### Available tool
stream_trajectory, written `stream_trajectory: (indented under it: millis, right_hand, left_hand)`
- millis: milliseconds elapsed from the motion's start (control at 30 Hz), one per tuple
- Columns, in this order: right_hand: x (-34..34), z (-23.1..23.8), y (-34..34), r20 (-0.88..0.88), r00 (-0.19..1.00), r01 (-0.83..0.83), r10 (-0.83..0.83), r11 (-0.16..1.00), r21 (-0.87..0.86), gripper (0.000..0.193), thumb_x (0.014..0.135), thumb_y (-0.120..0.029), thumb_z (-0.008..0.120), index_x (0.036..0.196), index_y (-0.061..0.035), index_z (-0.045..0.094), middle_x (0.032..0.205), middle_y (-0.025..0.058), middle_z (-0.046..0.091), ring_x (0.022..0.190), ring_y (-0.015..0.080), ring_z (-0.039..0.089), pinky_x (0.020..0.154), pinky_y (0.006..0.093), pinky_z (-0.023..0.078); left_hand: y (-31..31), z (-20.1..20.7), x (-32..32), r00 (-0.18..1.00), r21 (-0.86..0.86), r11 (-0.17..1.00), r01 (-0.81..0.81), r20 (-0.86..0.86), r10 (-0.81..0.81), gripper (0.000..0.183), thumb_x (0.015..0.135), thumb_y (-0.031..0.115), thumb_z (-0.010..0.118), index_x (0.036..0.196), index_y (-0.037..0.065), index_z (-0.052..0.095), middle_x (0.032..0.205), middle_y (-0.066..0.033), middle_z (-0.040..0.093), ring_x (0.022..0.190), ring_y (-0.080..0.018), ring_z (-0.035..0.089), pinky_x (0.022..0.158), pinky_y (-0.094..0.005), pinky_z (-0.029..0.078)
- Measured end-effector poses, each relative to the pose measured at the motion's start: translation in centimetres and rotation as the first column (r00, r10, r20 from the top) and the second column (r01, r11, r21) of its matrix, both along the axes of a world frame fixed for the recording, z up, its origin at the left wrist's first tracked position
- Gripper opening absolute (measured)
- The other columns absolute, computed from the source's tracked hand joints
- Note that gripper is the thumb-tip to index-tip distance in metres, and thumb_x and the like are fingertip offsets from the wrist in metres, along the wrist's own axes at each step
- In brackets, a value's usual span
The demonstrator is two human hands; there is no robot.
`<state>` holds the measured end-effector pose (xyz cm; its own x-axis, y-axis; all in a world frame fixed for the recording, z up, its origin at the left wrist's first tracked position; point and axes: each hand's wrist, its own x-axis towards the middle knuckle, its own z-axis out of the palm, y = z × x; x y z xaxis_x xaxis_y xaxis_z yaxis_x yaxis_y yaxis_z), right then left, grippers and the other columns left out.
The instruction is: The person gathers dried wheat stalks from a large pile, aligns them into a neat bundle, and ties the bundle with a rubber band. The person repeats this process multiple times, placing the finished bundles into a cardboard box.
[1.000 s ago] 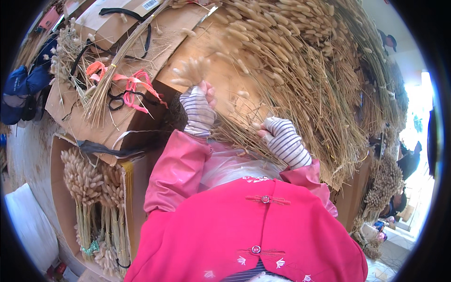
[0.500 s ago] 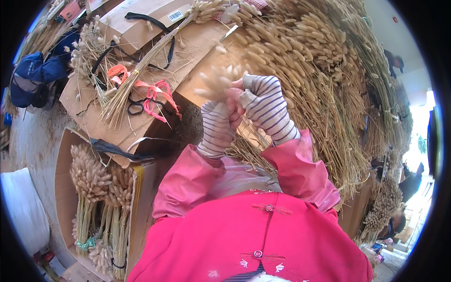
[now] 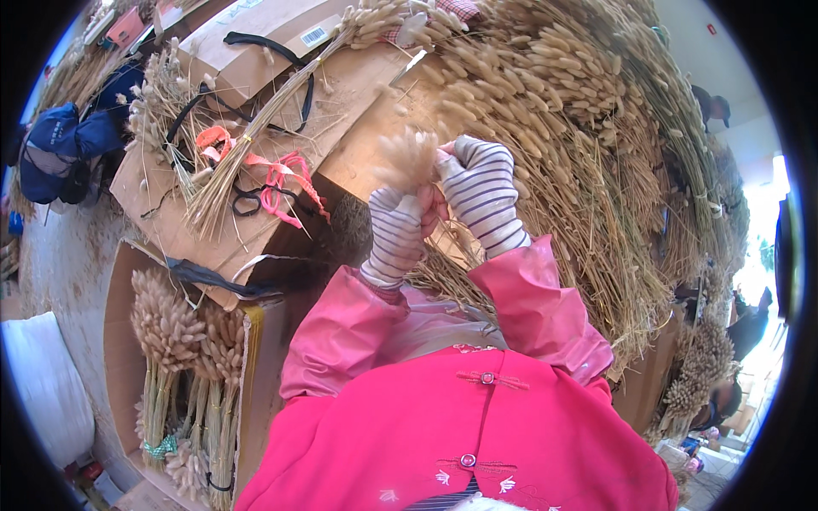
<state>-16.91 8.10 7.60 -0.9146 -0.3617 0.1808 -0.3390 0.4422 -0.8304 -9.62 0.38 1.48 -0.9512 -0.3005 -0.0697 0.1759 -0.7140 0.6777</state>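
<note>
Several tied bunny-tail bundles [image 3: 164,319] stood in the carton [image 3: 119,366], seemingly done; many loose stems [image 3: 588,204] lay unbundled. Your left hand [image 3: 394,232] grasped a small, apparently unfinished bunch [image 3: 407,160] over the surface [image 3: 365,145]; whether your right hand's [image 3: 481,186] fingers pinched a stem couldn't be told.

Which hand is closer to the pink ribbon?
Left. The left hand is to the right of the pink ribbon; the right hand is farther right, past the left.

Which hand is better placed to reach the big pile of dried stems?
Probably the right hand: it is nearer the pile of dried stems, while the left hand seems closed around the small fluffy bunch. Whether the right hand pinches anything is unclear.
</note>
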Motion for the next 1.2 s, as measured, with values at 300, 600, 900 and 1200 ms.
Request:
stream_trajectory:
  millis: [300, 600, 900, 1200]
  right_hand:
    - [0.2, -1.1, 0.3, -0.390, 0.917, -0.066, 0.079, 0.997, 0.047, 0.015, 0.080, -0.019, 0.060, 0.077, -0.0046, 0.057, 0.065, 0.0151, 0.058, 0.062, 0.0340, 0.058, 0.057, 0.0406, 0.045]
    - [0.0, -5.2, 2.7, -0.197, 0.968, 0.011, 0.157, 0.754, 0.656, 0.033, 0.082, -0.036, 0.056, 0.082, -0.0034, 0.059, 0.067, 0.0191, 0.061, 0.063, 0.0345, 0.061, 0.059, 0.0446, 0.047]
    - [-1.1, -7.9, 1.9, 0.038, 0.987, -0.149, 0.159, 0.779, 0.609, 0.022, 0.079, -0.028, 0.062, 0.078, -0.0061, 0.064, 0.072, 0.0159, 0.062, 0.072, 0.0341, 0.061, 0.066, 0.0423, 0.047]
    - [-2.2, -5.5, 4.0, 0.274, 0.958, -0.195, 0.085, 0.895, 0.402, 0.014, 0.077, -0.016, 0.064, 0.073, -0.0026, 0.064, 0.058, 0.0122, 0.060, 0.055, 0.0254, 0.059, 0.057, 0.0361, 0.046]
  left_hand:
    - [-0.1, -0.9, 0.1, 0.984, -0.078, 0.986, -0.144, 0.095, 0.151, 0.016, 0.082, 0.015, 0.060, 0.070, 0.003, 0.059, 0.058, 0.0010, 0.051, 0.044, -0.0055, 0.040, 0.039, -0.0195, 0.030]
    - [-1.1, -6.0, 0.0, 0.920, 0.134, 0.969, -0.206, 0.363, 0.146, 0.018, 0.092, 0.029, 0.052, 0.086, 0.012, 0.052, 0.080, -0.0007, 0.058, 0.067, -0.0093, 0.052, 0.053, -0.0234, 0.037]
    - [-1.5, -5.1, 0.0, 0.963, 0.261, 0.959, -0.114, 0.264, 0.043, 0.019, 0.093, 0.027, 0.050, 0.085, 0.010, 0.050, 0.065, 0.0033, 0.043, 0.054, -0.0071, 0.039, 0.047, -0.0214, 0.031]
    - [-0.9, -4.8, -0.1, 0.971, 0.221, 0.973, -0.062, 0.241, 0.008, 0.018, 0.092, 0.022, 0.053, 0.082, 0.007, 0.051, 0.064, 0.0027, 0.045, 0.052, -0.0060, 0.040, 0.044, -0.0201, 0.032]
